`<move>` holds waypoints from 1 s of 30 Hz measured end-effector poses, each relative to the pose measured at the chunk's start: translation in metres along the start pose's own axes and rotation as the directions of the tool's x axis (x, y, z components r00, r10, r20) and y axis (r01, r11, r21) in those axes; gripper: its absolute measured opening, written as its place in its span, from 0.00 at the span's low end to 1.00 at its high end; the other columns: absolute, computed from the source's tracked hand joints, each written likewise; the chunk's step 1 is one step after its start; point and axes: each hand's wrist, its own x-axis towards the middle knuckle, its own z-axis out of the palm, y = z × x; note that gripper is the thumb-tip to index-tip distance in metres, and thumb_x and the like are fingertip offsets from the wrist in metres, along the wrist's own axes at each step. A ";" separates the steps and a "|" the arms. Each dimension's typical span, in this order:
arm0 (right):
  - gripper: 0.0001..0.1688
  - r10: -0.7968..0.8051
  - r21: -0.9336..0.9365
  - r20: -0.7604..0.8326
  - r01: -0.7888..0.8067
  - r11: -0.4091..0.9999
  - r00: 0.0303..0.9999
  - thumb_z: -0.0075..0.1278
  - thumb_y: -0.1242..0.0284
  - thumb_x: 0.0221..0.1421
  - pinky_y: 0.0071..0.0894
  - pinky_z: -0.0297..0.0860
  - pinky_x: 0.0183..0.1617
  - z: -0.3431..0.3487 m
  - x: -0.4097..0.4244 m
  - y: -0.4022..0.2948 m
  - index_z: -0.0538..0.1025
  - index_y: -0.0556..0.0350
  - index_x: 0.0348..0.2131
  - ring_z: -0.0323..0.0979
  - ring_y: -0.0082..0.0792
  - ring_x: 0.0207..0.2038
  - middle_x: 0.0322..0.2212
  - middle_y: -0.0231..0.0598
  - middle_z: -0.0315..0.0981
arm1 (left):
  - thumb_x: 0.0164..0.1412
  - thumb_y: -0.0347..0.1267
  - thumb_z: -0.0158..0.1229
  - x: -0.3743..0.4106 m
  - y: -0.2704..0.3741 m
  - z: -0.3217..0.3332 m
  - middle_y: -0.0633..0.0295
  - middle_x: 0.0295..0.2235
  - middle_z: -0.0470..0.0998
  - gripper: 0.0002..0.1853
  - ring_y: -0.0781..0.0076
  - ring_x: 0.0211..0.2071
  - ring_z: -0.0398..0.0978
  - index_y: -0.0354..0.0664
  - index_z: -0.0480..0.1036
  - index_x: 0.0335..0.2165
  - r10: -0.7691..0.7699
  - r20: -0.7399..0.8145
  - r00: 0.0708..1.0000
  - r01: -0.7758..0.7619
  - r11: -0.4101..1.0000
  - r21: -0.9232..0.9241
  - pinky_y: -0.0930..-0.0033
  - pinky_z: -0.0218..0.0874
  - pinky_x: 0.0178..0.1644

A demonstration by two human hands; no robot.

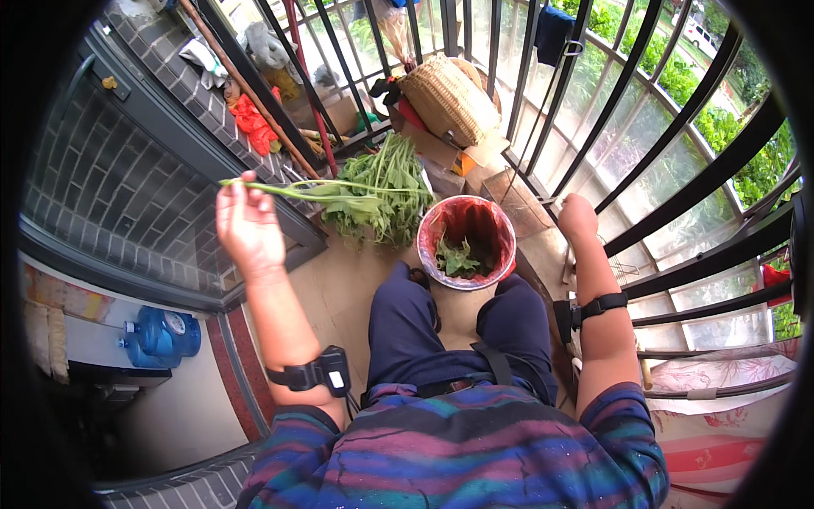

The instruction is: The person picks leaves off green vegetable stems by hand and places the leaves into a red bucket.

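Observation:
My left hand [251,223] is raised at the left, its fingers closed on the cut end of a leafy green stem [305,191] that stretches rightwards. Beneath and beyond the stem lies a heap of leafy green stalks [381,216] on the floor. A round bin with a red plastic liner [467,210] stands between my knees, with some green leaves [456,257] inside. My right hand [577,216] is held out at the right, close to the black railing. Its fingers are curled and seem to pinch something thin and pale, too small to name.
Black metal railing [674,254] curves along the right. Ahead stands a woven basket [448,98] near cardboard. A wooden pole [254,95] and a red plastic bag [255,121] are by the brick wall. Blue water bottles [162,334] lie at the lower left, past a dark-framed door [152,133].

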 end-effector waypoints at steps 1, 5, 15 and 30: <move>0.12 0.073 -0.023 0.021 -0.072 0.997 0.997 0.45 0.76 0.48 0.45 0.70 0.44 0.003 0.003 0.011 0.78 0.58 0.32 0.74 0.50 0.41 0.37 0.53 0.75 | 0.64 0.26 0.47 0.003 0.007 -0.006 0.55 0.36 0.75 0.05 0.79 0.29 0.68 0.39 0.68 0.38 0.030 -0.027 0.999 -0.030 0.999 0.025 0.79 0.60 0.29; 0.13 0.138 -0.075 0.094 -0.131 0.989 0.986 0.44 0.76 0.49 0.44 0.70 0.45 0.015 -0.002 0.034 0.78 0.59 0.33 0.74 0.50 0.42 0.38 0.53 0.75 | 0.63 0.27 0.48 0.005 0.021 -0.021 0.54 0.38 0.75 0.05 0.79 0.29 0.68 0.38 0.67 0.38 0.048 -0.046 0.998 -0.041 0.989 0.139 0.78 0.61 0.30; 0.12 0.219 -0.207 0.088 -0.197 0.958 0.972 0.49 0.73 0.50 0.43 0.72 0.42 0.045 -0.013 0.120 0.79 0.57 0.34 0.75 0.49 0.41 0.37 0.51 0.76 | 0.63 0.28 0.49 0.019 0.066 -0.060 0.52 0.41 0.75 0.06 0.79 0.30 0.70 0.37 0.67 0.38 0.360 -0.119 0.925 -0.287 0.871 0.399 0.79 0.63 0.32; 0.10 -0.175 0.711 0.306 -0.102 0.696 0.936 0.49 0.76 0.55 0.24 0.71 0.26 0.038 -0.009 0.005 0.76 0.68 0.35 0.76 0.28 0.23 0.24 0.40 0.75 | 0.62 0.25 0.50 -0.021 -0.015 0.023 0.55 0.34 0.76 0.05 0.81 0.27 0.69 0.38 0.67 0.37 -0.200 0.075 0.977 0.171 0.944 0.281 0.80 0.60 0.29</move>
